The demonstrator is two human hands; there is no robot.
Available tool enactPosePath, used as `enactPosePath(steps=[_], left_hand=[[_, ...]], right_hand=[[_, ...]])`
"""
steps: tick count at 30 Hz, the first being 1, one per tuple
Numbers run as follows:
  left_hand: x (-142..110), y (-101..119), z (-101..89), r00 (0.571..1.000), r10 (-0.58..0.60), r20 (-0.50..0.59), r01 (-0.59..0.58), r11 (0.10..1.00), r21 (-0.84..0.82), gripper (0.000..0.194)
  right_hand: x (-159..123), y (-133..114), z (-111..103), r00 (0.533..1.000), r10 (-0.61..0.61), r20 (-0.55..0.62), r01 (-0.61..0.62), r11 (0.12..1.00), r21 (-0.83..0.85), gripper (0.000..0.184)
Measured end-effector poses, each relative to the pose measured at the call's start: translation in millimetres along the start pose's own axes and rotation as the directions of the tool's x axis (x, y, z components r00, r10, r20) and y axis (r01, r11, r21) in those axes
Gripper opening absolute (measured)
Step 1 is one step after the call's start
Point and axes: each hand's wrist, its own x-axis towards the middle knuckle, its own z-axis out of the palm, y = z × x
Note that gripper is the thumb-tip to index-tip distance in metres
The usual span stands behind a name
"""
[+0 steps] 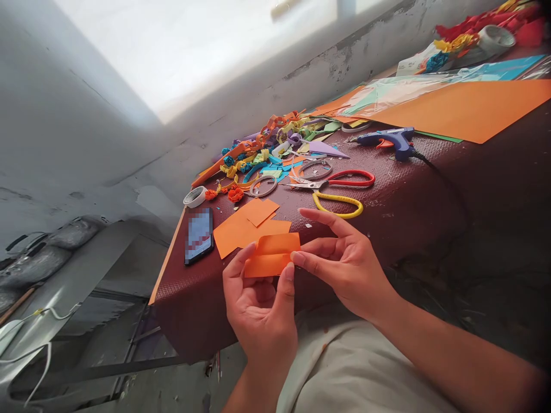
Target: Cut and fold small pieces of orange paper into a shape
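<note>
Well left of the scissors [321, 184], a phone [199, 235] is lying screen up. Nearer them on that side, an orange rosette [235, 194] is resting fully shaped, so we are counting that piece as done. Between the phone and the scissors, nearer us, loose orange sheets [235, 229] are lying flat and seemingly unworked. Also left of the scissors and nearer us, our left hand [267, 318] is gripping an orange slip [267, 267] between thumb and fingers, holding it up. The slip is showing a crease across its middle; we are judging the creasing begun and any further shaping undone. Our right hand [357, 272] is pinching its right edge, one finger standing free. Beyond and right of the scissors, a glue gun [398, 142] is lying untouched.
</note>
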Motion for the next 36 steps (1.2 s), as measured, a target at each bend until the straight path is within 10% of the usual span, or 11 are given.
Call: enactPosePath(steps=[19,36], left_hand=[[11.1,13.3,-5.7,0.973,-0.214,0.087,0.205,0.973,0.107,0.083],[15.2,15.2,-8.3,0.964,-0.236,0.124,0.209,0.958,0.199,0.074]], right_hand=[[1.3,-1.7,-4.8,1.0,0.026,0.007,-0.026,0.994,-0.102,0.065],[4.6,1.3,-6.0,0.999,0.038,0.032,-0.034,0.994,-0.108,0.064]])
